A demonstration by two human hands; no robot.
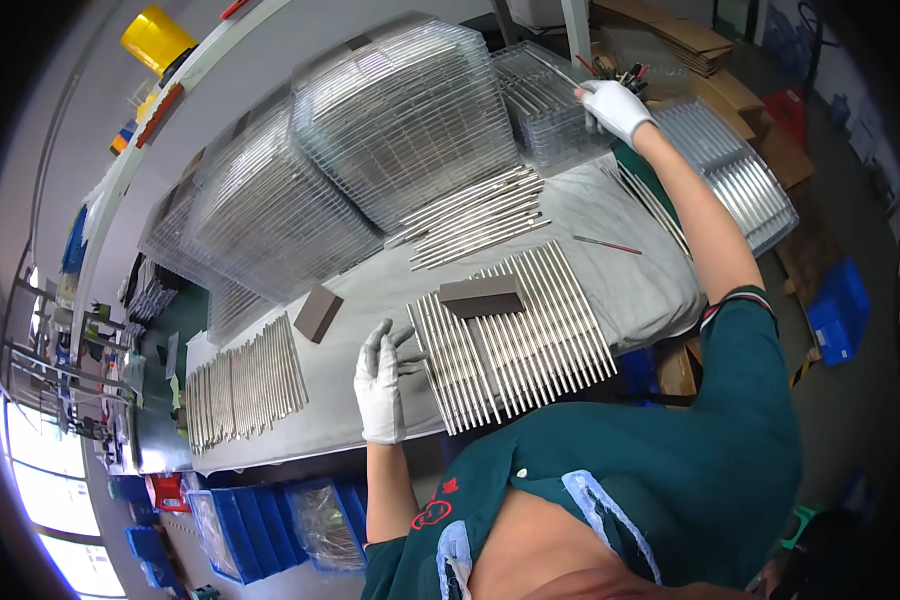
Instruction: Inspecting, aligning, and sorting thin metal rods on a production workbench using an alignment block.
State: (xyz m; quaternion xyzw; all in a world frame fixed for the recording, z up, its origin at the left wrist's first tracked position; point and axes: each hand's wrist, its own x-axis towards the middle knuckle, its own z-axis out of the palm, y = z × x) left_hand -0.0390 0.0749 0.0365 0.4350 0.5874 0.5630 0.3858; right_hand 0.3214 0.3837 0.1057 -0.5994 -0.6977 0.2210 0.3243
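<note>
Metal rods point(560, 335): the nearest row lies side by side on grey cloth point(600, 205). Left hand point(379, 390) (white-gloved, like its fellow): fingers spread, loosely bent, beside the row's left edge. Right hand point(615, 110): fingers curl near clear trays point(555, 115); whether they grip anything cannot be told. Dark block point(482, 297): rests atop the rods.

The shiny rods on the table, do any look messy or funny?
Yes, a bit: the back pile of rods looks messy, with uneven ends, while the nearest row of rods lies neatly side by side.
</note>
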